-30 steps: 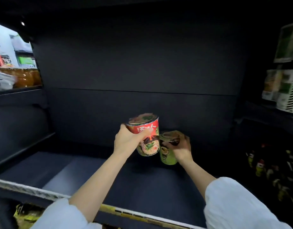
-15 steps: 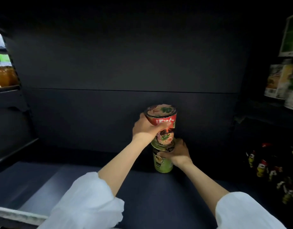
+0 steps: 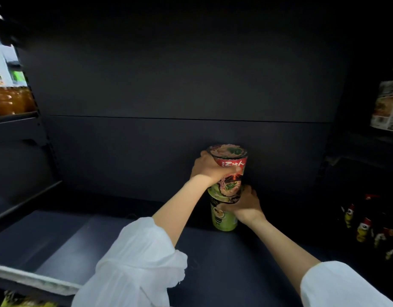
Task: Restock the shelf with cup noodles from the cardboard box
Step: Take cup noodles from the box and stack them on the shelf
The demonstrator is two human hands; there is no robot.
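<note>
Gripping the red cup noodle (image 3: 232, 171), the left hand (image 3: 207, 168) sets it atop the green cup noodle (image 3: 223, 218). Right hand (image 3: 246, 204) clasps the green one, standing on the dark shelf (image 3: 102, 240).

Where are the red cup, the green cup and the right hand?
red cup (image 3: 234, 166): head view, on its red side wall.
green cup (image 3: 223, 220): head view, on its lower green wall.
right hand (image 3: 246, 206): head view, on the back of the hand.

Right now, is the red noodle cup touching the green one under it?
Touching. The head view shows the red cup sitting on the lid of the green cup, with no gap between them.
</note>
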